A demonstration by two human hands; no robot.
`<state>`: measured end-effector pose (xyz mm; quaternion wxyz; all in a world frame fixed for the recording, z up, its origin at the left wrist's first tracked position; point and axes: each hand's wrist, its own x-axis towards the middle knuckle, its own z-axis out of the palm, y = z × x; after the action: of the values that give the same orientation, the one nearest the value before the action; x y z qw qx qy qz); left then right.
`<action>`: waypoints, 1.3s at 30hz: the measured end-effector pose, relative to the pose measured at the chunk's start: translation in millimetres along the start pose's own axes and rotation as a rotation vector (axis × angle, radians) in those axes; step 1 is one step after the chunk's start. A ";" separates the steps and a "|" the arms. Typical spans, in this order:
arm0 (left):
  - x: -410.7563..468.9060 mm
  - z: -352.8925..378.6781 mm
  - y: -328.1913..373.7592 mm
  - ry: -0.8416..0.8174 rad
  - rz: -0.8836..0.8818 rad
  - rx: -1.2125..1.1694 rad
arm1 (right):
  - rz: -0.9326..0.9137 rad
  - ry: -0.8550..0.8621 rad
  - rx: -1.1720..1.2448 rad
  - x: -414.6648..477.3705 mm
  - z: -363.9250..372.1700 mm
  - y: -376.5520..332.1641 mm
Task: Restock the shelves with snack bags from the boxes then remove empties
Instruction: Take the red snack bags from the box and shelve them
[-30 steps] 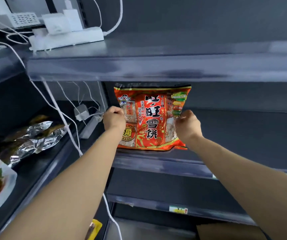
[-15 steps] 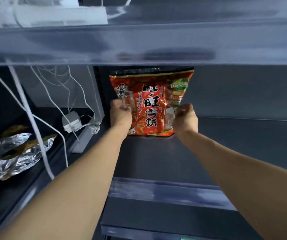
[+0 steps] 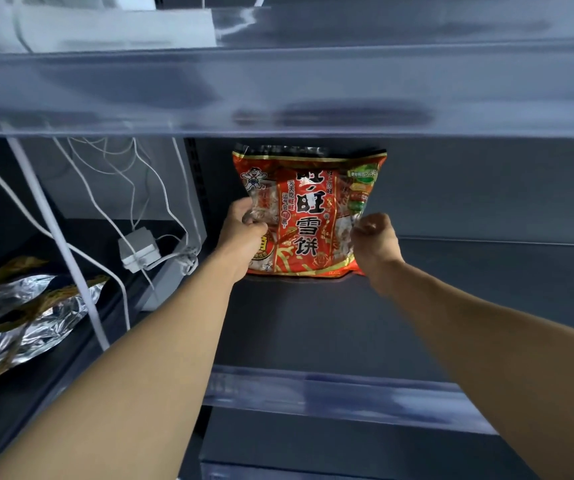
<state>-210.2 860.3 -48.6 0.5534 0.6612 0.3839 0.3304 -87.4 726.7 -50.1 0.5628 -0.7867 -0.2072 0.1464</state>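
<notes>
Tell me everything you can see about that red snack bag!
The red snack bag is shiny crinkly plastic, printed with big Chinese characters, a cartoon figure at top left and green badges at top right. Clear patches show pale snacks inside. It looks full and sealed. It stands upright at the back of the dark shelf, bottom edge resting on it. The left hand grips its left side; the right hand pinches its right edge.

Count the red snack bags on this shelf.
1. The red bag stands upright at the back of the shelf, held by left hand and right hand. Others behind it would be hidden.
</notes>
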 end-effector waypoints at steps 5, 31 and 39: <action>-12.5 4.3 8.3 -0.051 -0.014 0.050 | -0.035 -0.057 -0.115 -1.1 -4.7 6.2; -369.9 345.7 131.5 -0.953 0.487 0.428 | -0.054 -0.001 -0.975 -188.6 -482.6 108.7; -501.1 508.7 135.1 -1.186 0.405 0.537 | 0.319 0.140 -0.982 -240.1 -693.7 185.1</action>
<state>3.5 166.8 -7.5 0.4142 0.9037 -0.0470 -0.0975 54.8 -15.2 -1.3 0.1103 -0.9877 -0.0909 0.0631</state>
